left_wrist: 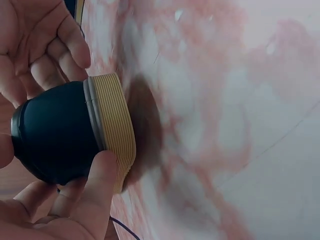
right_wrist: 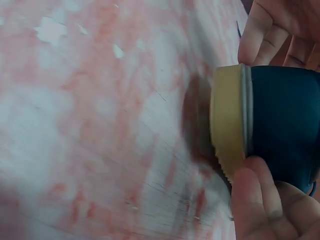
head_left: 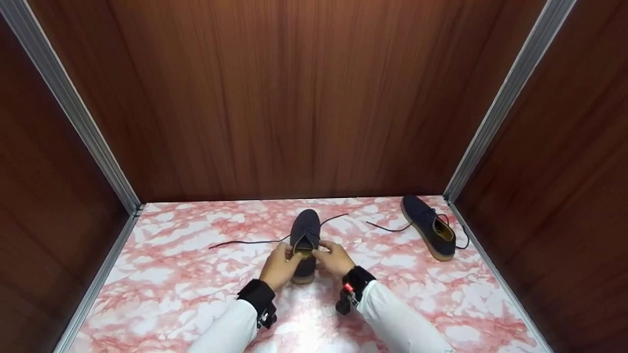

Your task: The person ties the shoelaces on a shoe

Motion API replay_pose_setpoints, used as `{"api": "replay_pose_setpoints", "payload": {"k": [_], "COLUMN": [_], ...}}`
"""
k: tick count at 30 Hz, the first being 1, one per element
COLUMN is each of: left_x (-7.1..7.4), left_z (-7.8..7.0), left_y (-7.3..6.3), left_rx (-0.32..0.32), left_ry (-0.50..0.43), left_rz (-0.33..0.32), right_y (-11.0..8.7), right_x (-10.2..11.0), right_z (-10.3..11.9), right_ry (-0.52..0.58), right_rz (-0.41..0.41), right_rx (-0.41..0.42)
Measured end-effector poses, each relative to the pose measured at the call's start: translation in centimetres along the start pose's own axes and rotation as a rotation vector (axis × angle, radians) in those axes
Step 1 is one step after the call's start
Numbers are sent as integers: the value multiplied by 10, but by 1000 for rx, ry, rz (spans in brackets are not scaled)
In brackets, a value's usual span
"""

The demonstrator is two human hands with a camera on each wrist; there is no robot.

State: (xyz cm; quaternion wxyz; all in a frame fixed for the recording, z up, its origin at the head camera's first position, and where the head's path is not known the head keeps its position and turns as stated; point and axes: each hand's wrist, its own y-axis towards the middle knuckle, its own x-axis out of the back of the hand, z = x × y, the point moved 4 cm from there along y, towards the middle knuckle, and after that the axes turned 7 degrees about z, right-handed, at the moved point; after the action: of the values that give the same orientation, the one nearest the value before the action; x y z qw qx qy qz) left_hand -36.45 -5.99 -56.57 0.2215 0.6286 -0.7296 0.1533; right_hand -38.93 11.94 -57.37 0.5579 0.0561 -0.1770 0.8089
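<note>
Head view. Dark blue shoe (head_left: 306, 230), one, standing near the middle of the worktop (head_left: 186, 289), toe toward the back panel (head_left: 294, 98); yellowish lining; dark lace (head_left: 250, 242) with one end running out to the left, the other out to the right. Left hand (head_left: 280, 267), gripping the left edge of the shoe's opening, thumb at the inner side. Right hand (head_left: 335, 258), holding the right edge of the same opening between thumb and fingers. Black wristbands (head_left: 256, 293), one on each wrist. White sleeves (head_left: 228, 328), two. Second shoe (head_left: 426, 223), similar in colour, near the far right corner, toe pointing away and slightly left, lace ends to either side. Worktop in pink-and-white marbled pattern; brown wood-grain panels at back and sides; grey metal profiles (head_left: 72, 105) along the corners.

Left wrist view. Dark blue shoe seen from the heel; tan ribbed sole (left_wrist: 117, 120), with a grey band above it. Left hand below in the picture, fingers along shoe and sole; right hand at upper left, fingers bent beside the upper.

Right wrist view. Same heel at right. Right hand at lower right, fingertips against sole and upper; left hand's fingers at upper right, beside the shoe.
</note>
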Motion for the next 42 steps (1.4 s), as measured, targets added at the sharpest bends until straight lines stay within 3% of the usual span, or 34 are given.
{"api": "replay_pose_setpoints", "payload": {"k": [5, 16, 26, 35, 42], "left_x": [-6, -10, -13, -14, -17], "left_z": [-2, -1, 3, 10, 12], "left_y": [-15, -41, -61, -71, -75], "left_rx": [-55, -61, -85, -89, -65], "left_ry": [11, 1, -31, 38, 14], "left_rz": [50, 144, 169, 184, 214], "right_y": [-15, -42, -67, -85, -91], "right_x": [2, 2, -4, -15, -16], "right_z": [-5, -17, -26, -30, -36], "right_ry": [16, 45, 18, 36, 63], "right_rz": [21, 65, 127, 175, 179], "right_rx": [34, 32, 44, 59, 35]}}
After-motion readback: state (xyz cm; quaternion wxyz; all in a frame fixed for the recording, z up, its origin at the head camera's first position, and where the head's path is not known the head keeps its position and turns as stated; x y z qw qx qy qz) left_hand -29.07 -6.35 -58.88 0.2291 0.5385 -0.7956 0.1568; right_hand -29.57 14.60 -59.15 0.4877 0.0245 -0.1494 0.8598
